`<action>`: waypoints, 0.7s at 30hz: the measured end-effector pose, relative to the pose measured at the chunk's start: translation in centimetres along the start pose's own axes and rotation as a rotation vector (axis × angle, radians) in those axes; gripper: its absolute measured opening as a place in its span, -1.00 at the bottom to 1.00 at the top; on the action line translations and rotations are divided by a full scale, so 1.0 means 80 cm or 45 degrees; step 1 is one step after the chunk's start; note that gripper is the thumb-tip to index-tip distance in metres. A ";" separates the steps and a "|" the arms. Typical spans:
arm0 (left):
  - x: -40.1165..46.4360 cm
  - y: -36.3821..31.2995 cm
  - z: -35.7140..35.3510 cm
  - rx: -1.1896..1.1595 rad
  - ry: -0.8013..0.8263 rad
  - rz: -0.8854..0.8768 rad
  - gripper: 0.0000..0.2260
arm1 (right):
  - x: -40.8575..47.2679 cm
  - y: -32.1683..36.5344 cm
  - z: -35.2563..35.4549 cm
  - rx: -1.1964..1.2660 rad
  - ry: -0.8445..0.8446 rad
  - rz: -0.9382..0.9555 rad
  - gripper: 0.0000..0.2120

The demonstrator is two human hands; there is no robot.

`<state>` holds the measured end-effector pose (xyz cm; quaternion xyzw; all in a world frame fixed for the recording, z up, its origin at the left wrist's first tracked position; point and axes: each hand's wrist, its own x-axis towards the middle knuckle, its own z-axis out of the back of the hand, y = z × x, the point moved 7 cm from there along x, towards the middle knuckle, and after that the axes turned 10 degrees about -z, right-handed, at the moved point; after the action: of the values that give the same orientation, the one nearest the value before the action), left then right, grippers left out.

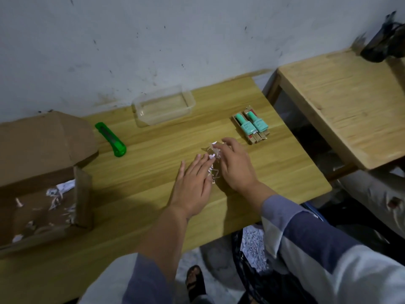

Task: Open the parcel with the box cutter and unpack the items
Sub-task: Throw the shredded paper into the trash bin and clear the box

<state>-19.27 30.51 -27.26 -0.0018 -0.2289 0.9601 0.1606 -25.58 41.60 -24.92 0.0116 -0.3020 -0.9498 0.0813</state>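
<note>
The left hand (pixel 192 183) is lying flat on the wooden table (pixel 153 207), its fingers straight and close together, with the fingertips touching a small heap of shredded paper scraps (pixel 213 165). The right hand (pixel 235 165) is arching over the same heap from the other side, its fingers loosely bent with the tips on the scraps, though whether it is actually pinching any is unclear. Just beyond the right hand, two mint-green bottles (pixel 252 125) are lying side by side on top of small brown cartons (pixel 258 137), whose number I cannot count. Further back, one clear plastic tray (pixel 163 106) is sitting near the wall. To the left of the hands, one green box cutter (pixel 110 139) is lying on the table, well apart from them. At the far left edge, one opened cardboard parcel (pixel 43 183) is standing with its flaps up, more paper shreds scattered inside it.
</note>
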 end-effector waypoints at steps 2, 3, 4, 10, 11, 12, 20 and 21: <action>-0.010 0.004 0.008 -0.011 -0.067 0.039 -0.46 | 0.010 -0.001 -0.003 -0.095 -0.003 -0.051 -0.65; -0.015 0.008 0.012 0.011 -0.093 0.074 -0.46 | 0.013 -0.003 -0.009 -0.153 0.052 -0.094 -0.63; -0.020 0.014 0.015 0.034 -0.110 0.111 -0.44 | 0.015 -0.004 -0.018 -0.209 0.129 -0.130 -0.62; -0.041 0.035 0.008 0.167 -0.072 0.244 -0.40 | -0.010 0.026 -0.042 -0.377 0.277 0.107 -0.45; -0.041 0.034 0.007 0.183 -0.069 0.250 -0.40 | -0.018 0.028 -0.044 -0.407 0.274 0.168 -0.39; -0.041 0.032 0.007 0.197 -0.066 0.253 -0.40 | -0.027 0.026 -0.047 -0.429 0.270 0.214 -0.38; -0.035 0.023 0.002 0.250 0.014 0.311 -0.45 | -0.065 -0.001 -0.012 -0.345 -0.030 0.386 -0.87; -0.032 0.018 0.000 0.241 0.031 0.307 -0.49 | -0.066 -0.005 -0.008 -0.367 -0.016 0.386 -0.89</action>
<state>-17.28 28.52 -28.09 -0.0260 -0.1337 0.9896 0.0462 -20.38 42.44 -25.79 -0.0516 -0.1617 -0.9601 0.2223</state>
